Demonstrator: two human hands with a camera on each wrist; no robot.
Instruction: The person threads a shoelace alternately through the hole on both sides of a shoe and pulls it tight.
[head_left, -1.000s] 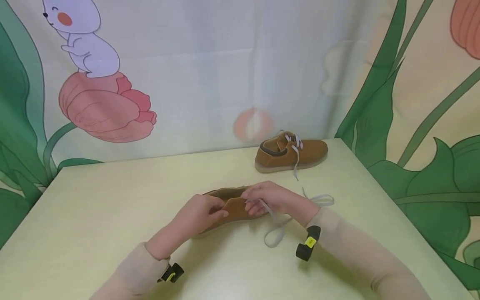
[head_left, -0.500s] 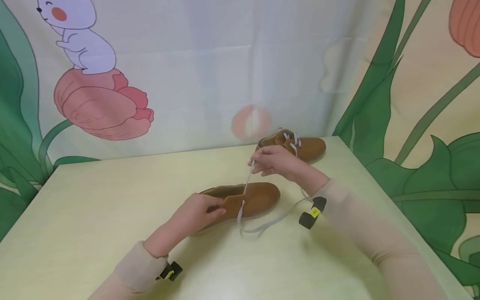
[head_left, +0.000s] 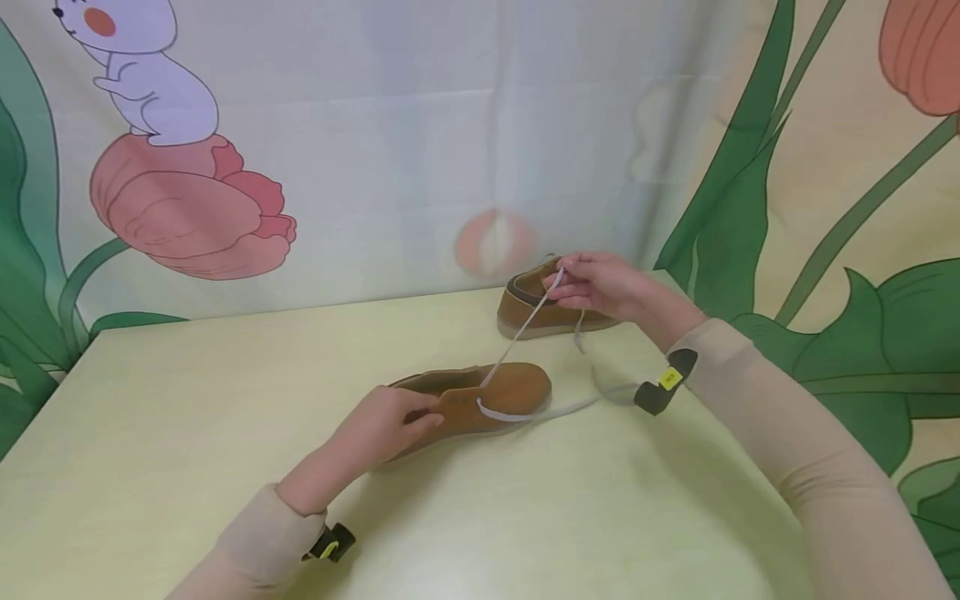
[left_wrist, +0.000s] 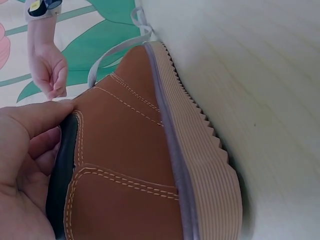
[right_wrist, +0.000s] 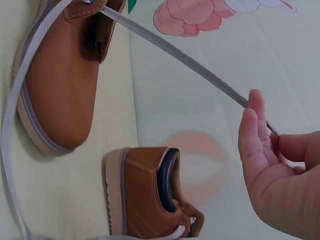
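A brown shoe lies on the table, its toe pointing right. My left hand grips the near side of its opening, thumb outside and fingers inside, as the left wrist view shows at the shoe's collar. A flat grey shoelace runs through the front eyelets. My right hand pinches one end between thumb and fingers and holds it raised, so that stretch is taut. The lace's other part trails slack from the near eyelet to the right. In the right wrist view the pinching right hand is at the right.
A second brown shoe, laced, stands at the table's back right, partly behind my right hand. The pale table meets a printed curtain at its back edge. Black cameras are strapped to both wrists.
My right hand has moved from the shoe's eyelets up and to the right, drawing the lace taut. The slack part has shifted along the shoe. My left hand keeps its grip.
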